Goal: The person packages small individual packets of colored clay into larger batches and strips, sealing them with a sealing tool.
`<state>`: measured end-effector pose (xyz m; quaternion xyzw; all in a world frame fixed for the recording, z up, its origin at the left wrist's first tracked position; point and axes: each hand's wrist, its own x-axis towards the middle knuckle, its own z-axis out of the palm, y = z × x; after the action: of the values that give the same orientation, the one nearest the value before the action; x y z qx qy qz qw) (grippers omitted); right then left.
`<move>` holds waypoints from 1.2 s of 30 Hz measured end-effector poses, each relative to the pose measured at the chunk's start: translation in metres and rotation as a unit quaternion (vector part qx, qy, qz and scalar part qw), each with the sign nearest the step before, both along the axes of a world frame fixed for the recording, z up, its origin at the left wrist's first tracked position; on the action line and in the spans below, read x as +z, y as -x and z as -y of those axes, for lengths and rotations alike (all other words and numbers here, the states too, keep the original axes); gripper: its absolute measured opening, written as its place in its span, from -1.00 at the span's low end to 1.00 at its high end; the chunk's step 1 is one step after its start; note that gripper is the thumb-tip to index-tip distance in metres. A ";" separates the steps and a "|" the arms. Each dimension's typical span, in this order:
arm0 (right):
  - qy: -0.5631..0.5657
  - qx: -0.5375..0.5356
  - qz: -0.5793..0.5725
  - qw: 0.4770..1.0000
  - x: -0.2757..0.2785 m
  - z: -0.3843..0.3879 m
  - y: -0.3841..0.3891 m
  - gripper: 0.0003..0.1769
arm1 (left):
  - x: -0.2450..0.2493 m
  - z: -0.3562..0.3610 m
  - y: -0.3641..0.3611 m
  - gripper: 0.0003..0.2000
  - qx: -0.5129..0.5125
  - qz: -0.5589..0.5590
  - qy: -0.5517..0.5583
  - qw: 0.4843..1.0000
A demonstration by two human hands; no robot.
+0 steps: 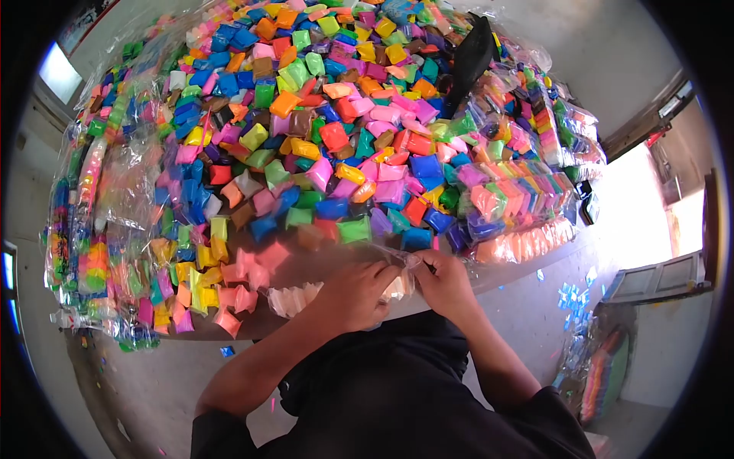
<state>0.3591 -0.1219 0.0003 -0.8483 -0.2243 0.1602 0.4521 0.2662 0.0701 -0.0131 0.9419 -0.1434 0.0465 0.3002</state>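
Okay, biggest first: grey-brown table (297, 265), huge heap of small shiny multicoloured packets (336, 138) spread over it. Long black object (469, 65) on heap, far right. Clear plastic bag of cream packets (286, 301) at table's near edge, roughly middle. Left hand (353, 294) curled over bag, fingers bent, gripping it. Right hand (446, 283), thumb and fingertips pinching bag's clear film.

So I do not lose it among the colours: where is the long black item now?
In the head view, the long black item lies on the heap of colourful packets, far side, right of centre, beyond the right hand.
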 end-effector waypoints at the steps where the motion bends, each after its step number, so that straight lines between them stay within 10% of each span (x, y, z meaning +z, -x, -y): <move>1: 0.001 -0.001 -0.001 1.000 -0.001 0.001 0.000 -0.81 | -0.002 0.000 0.000 -0.48 -0.001 -0.001 0.003 1.000; 16: 0.004 0.003 -0.017 1.000 -0.025 0.010 -0.006 -0.74 | -0.010 0.022 -0.003 -0.58 0.074 0.000 -0.038 0.997; 19: -0.055 -0.018 -0.159 0.986 -0.026 0.014 -0.002 -0.79 | -0.006 0.022 -0.001 -0.57 0.070 0.005 -0.021 0.997; 27: 0.014 -0.021 0.058 0.998 -0.004 0.008 0.012 -0.78 | 0.005 0.019 -0.004 -0.58 0.063 0.003 0.032 0.997; 36: 0.005 -0.014 0.018 1.000 0.004 0.012 0.010 -0.80 | -0.004 0.028 -0.009 -0.66 0.136 -0.063 0.164 0.975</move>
<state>0.3493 -0.1341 0.0044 -0.8564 -0.2198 0.1394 0.4459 0.2757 0.0420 -0.0176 0.8913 0.0146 0.0507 0.4503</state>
